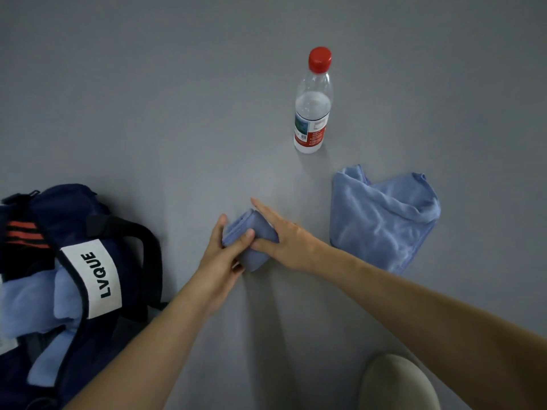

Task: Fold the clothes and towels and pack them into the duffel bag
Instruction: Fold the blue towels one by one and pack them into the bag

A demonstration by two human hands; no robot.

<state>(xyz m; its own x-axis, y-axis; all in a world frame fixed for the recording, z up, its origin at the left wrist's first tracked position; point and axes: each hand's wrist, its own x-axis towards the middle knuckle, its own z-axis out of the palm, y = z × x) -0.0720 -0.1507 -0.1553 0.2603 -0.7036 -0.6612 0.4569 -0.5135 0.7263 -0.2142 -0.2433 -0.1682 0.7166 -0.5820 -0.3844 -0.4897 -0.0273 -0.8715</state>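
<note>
near duffel bag [74,220], left hand [220,258] gripping folded towel [256,257], right hand [288,241] pressing

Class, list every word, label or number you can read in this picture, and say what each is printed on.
"LVQUE": black letters on the white patch of the navy fabric duffel bag.
Label on the clear plastic red-capped bottle: print too blurred to read.

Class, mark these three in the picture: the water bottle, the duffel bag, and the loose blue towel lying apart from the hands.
water bottle [311,125], head view, on its label.
duffel bag [103,275], head view, on its white LVQUE patch.
loose blue towel [381,220], head view, on the middle of the cloth.
</note>
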